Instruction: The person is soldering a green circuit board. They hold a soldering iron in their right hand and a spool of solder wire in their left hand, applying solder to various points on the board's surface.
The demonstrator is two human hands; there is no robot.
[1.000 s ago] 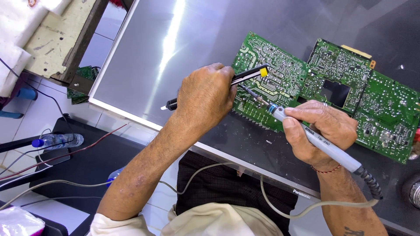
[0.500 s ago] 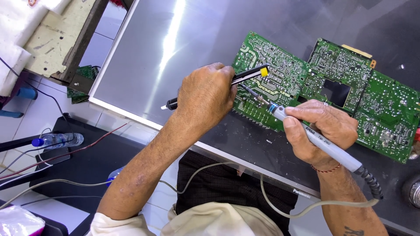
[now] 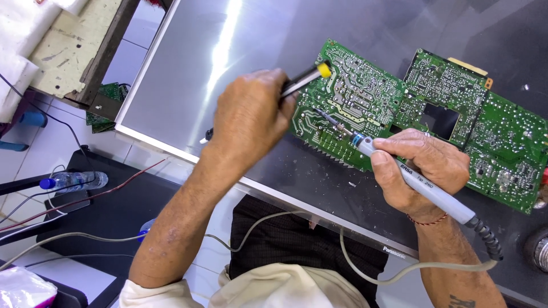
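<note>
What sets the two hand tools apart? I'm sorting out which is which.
The soldering iron in the right hand is pale grey, with a cord and a thin metal tip. The tool with the yellow end in the left hand is dark and shows no cord. Both point at the green circuit board.

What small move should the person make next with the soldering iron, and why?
Probably lower the soldering iron in the right hand slightly, so its tip meets the green circuit board; the left hand already holds the yellow-tipped tool beside that spot.
</note>
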